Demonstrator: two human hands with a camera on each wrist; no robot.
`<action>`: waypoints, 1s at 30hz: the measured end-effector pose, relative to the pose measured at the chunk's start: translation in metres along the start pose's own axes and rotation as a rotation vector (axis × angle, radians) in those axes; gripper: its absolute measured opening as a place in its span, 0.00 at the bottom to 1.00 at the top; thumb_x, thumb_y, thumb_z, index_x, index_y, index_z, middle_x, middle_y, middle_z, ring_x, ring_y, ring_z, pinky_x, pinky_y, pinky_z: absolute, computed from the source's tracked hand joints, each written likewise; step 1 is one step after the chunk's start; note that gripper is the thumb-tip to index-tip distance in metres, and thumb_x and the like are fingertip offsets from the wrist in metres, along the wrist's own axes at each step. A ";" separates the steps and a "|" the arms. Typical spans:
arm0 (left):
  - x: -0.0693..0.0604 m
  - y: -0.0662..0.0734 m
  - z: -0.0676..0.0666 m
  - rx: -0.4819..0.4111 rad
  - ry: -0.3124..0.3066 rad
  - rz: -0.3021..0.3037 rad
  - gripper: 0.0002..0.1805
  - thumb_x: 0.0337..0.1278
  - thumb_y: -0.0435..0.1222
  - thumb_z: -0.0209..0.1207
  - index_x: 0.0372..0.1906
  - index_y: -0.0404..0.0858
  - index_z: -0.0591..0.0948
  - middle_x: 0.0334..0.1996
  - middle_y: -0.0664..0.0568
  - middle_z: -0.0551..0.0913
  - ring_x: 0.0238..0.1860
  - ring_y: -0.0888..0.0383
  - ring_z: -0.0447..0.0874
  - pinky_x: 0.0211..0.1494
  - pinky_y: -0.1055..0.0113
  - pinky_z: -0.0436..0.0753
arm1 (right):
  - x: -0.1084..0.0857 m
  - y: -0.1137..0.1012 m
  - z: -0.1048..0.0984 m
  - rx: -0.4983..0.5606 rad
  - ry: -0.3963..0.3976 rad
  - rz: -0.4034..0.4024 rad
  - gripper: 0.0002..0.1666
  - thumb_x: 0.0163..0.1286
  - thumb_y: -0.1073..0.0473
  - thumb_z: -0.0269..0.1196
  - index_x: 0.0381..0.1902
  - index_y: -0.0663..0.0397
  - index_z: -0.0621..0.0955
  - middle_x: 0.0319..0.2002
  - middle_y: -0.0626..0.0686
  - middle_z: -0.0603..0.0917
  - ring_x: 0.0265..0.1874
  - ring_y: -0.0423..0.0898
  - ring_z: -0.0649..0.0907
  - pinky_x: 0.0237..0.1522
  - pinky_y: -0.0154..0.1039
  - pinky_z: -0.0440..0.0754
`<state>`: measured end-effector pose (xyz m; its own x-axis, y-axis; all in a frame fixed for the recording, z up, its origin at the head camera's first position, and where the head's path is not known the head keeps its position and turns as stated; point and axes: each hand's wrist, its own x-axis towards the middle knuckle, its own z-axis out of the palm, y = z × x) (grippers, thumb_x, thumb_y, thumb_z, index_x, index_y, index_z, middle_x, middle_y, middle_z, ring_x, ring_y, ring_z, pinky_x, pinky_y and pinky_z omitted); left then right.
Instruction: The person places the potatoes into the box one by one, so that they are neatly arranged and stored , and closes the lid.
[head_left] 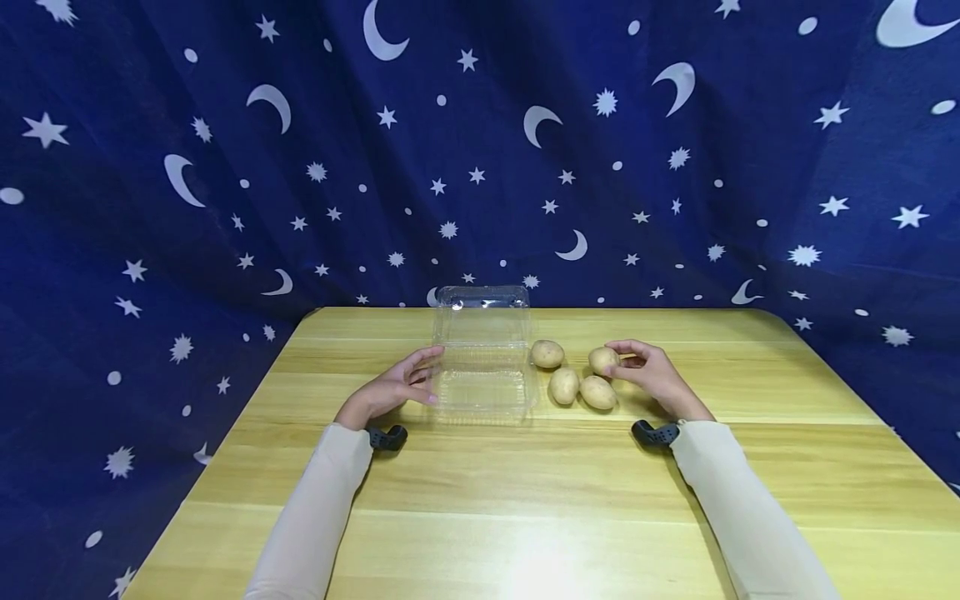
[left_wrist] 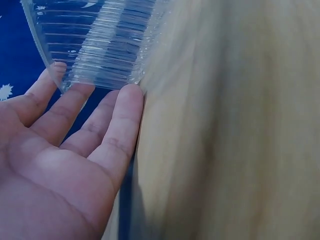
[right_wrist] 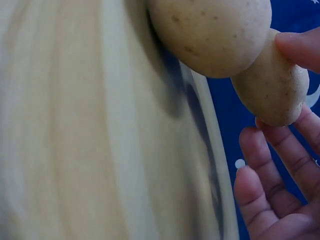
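Observation:
A clear plastic clamshell container stands on the table with its lid raised at the back. At its left side is my left hand; in the left wrist view the fingers are nearly straight and touch the ribbed plastic wall. Right of the container my right hand pinches a potato between thumb and fingertips. That potato also appears in the right wrist view, partly behind a nearer potato. Around it lie other potatoes: one at the back, one in front and one nearest my hand.
The light wooden table reaches toward me, with its back edge just behind the container. Beyond hangs a dark blue curtain with white moons and stars. Black wrist bands are worn on both arms.

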<state>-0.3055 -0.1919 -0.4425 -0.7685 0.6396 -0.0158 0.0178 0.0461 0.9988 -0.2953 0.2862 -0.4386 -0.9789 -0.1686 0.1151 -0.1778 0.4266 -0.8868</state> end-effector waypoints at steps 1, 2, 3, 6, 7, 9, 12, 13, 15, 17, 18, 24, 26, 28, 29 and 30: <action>0.001 0.000 0.000 0.005 -0.001 0.000 0.57 0.62 0.24 0.69 0.86 0.27 0.44 0.87 0.32 0.41 0.86 0.31 0.40 0.87 0.37 0.49 | 0.000 -0.001 0.000 -0.001 -0.001 -0.006 0.32 0.73 0.64 0.72 0.70 0.73 0.77 0.64 0.69 0.81 0.47 0.38 0.82 0.48 0.27 0.82; 0.001 -0.001 -0.001 0.009 -0.001 -0.002 0.57 0.62 0.25 0.69 0.87 0.28 0.45 0.87 0.33 0.41 0.86 0.32 0.41 0.87 0.38 0.50 | 0.000 -0.001 0.000 -0.001 -0.001 -0.011 0.32 0.73 0.65 0.71 0.70 0.73 0.77 0.65 0.69 0.81 0.47 0.37 0.82 0.49 0.26 0.82; 0.001 -0.001 -0.001 0.018 -0.002 -0.001 0.57 0.62 0.25 0.70 0.87 0.28 0.45 0.87 0.33 0.42 0.86 0.32 0.41 0.87 0.38 0.50 | 0.000 -0.002 0.001 0.010 -0.001 -0.012 0.31 0.73 0.65 0.71 0.70 0.73 0.77 0.65 0.70 0.80 0.48 0.36 0.82 0.49 0.26 0.82; 0.002 -0.002 -0.002 0.027 -0.008 -0.003 0.58 0.62 0.26 0.71 0.87 0.29 0.46 0.88 0.34 0.43 0.86 0.33 0.42 0.87 0.39 0.51 | 0.000 -0.004 0.001 0.040 -0.006 -0.032 0.32 0.73 0.67 0.70 0.70 0.75 0.76 0.65 0.70 0.80 0.47 0.33 0.83 0.50 0.26 0.83; 0.002 -0.002 -0.003 0.026 -0.009 -0.005 0.58 0.62 0.26 0.72 0.87 0.29 0.46 0.88 0.34 0.43 0.86 0.33 0.42 0.87 0.39 0.52 | 0.000 -0.004 0.002 0.055 -0.007 -0.039 0.32 0.73 0.68 0.70 0.70 0.76 0.75 0.64 0.70 0.80 0.47 0.32 0.83 0.51 0.26 0.83; 0.002 -0.003 -0.003 0.032 -0.012 -0.002 0.59 0.62 0.27 0.73 0.87 0.29 0.46 0.88 0.34 0.42 0.86 0.33 0.42 0.86 0.40 0.54 | 0.000 -0.006 0.002 0.077 -0.007 -0.050 0.31 0.73 0.69 0.70 0.70 0.77 0.75 0.63 0.68 0.81 0.47 0.31 0.83 0.50 0.25 0.84; 0.002 -0.005 -0.004 0.032 -0.011 0.002 0.59 0.61 0.26 0.73 0.87 0.29 0.46 0.88 0.34 0.42 0.86 0.33 0.42 0.85 0.41 0.58 | -0.001 -0.010 0.003 0.093 -0.006 -0.061 0.32 0.73 0.69 0.70 0.70 0.77 0.75 0.62 0.65 0.82 0.46 0.31 0.84 0.50 0.25 0.84; 0.002 -0.005 -0.004 0.034 -0.010 0.006 0.59 0.61 0.26 0.73 0.87 0.29 0.46 0.87 0.33 0.42 0.86 0.32 0.43 0.85 0.41 0.59 | -0.002 -0.012 0.004 0.097 -0.007 -0.062 0.32 0.73 0.69 0.70 0.70 0.77 0.75 0.62 0.65 0.82 0.46 0.31 0.84 0.50 0.25 0.84; 0.003 -0.006 -0.004 0.029 -0.006 0.013 0.59 0.61 0.25 0.72 0.87 0.29 0.46 0.87 0.33 0.42 0.86 0.32 0.43 0.84 0.40 0.60 | -0.002 -0.014 0.004 0.104 -0.009 -0.063 0.32 0.73 0.69 0.70 0.70 0.76 0.75 0.62 0.65 0.81 0.47 0.31 0.84 0.50 0.26 0.84; 0.003 -0.007 -0.004 0.026 0.001 0.026 0.59 0.60 0.25 0.72 0.87 0.29 0.46 0.87 0.33 0.43 0.86 0.32 0.44 0.85 0.40 0.59 | -0.002 -0.015 0.005 0.112 -0.013 -0.065 0.32 0.73 0.69 0.70 0.71 0.75 0.74 0.63 0.67 0.80 0.47 0.32 0.83 0.50 0.26 0.84; 0.003 -0.007 -0.004 0.022 0.005 0.031 0.59 0.60 0.25 0.72 0.87 0.29 0.46 0.87 0.33 0.43 0.86 0.32 0.44 0.85 0.40 0.58 | -0.002 -0.016 0.005 0.116 -0.014 -0.066 0.32 0.73 0.69 0.70 0.71 0.75 0.74 0.64 0.68 0.79 0.47 0.32 0.83 0.50 0.26 0.84; 0.001 -0.010 -0.002 0.019 0.031 0.056 0.60 0.59 0.26 0.73 0.87 0.29 0.46 0.87 0.33 0.44 0.86 0.31 0.43 0.87 0.40 0.52 | -0.001 -0.020 0.008 0.109 -0.027 -0.075 0.32 0.73 0.68 0.70 0.71 0.74 0.75 0.65 0.69 0.79 0.49 0.33 0.83 0.51 0.26 0.84; 0.000 -0.010 -0.001 0.020 0.034 0.061 0.60 0.60 0.26 0.73 0.87 0.30 0.46 0.87 0.33 0.44 0.86 0.31 0.43 0.87 0.40 0.52 | -0.001 -0.021 0.008 0.104 -0.031 -0.079 0.32 0.73 0.67 0.70 0.71 0.73 0.75 0.63 0.66 0.81 0.49 0.33 0.83 0.51 0.27 0.84; 0.000 -0.010 0.000 0.027 0.034 0.065 0.59 0.61 0.26 0.73 0.88 0.30 0.45 0.87 0.33 0.44 0.86 0.31 0.43 0.87 0.40 0.52 | -0.001 -0.022 0.009 0.094 -0.034 -0.085 0.31 0.73 0.67 0.70 0.70 0.73 0.76 0.63 0.64 0.82 0.50 0.34 0.83 0.51 0.27 0.85; 0.001 -0.010 0.000 0.032 0.034 0.066 0.59 0.61 0.26 0.72 0.88 0.30 0.45 0.87 0.33 0.44 0.86 0.32 0.43 0.87 0.40 0.52 | -0.001 -0.023 0.009 0.088 -0.035 -0.088 0.31 0.73 0.67 0.70 0.70 0.73 0.76 0.62 0.63 0.82 0.50 0.34 0.83 0.51 0.27 0.85; 0.001 -0.010 0.000 0.036 0.033 0.066 0.59 0.62 0.26 0.72 0.88 0.31 0.45 0.87 0.33 0.44 0.86 0.32 0.43 0.87 0.40 0.51 | -0.001 -0.024 0.010 0.083 -0.036 -0.090 0.31 0.73 0.67 0.70 0.70 0.72 0.76 0.62 0.62 0.82 0.50 0.35 0.83 0.51 0.27 0.85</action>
<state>-0.3059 -0.1917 -0.4524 -0.7857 0.6164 0.0519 0.0915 0.0327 0.9953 -0.2888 0.2672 -0.4219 -0.9549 -0.2355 0.1807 -0.2541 0.3338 -0.9077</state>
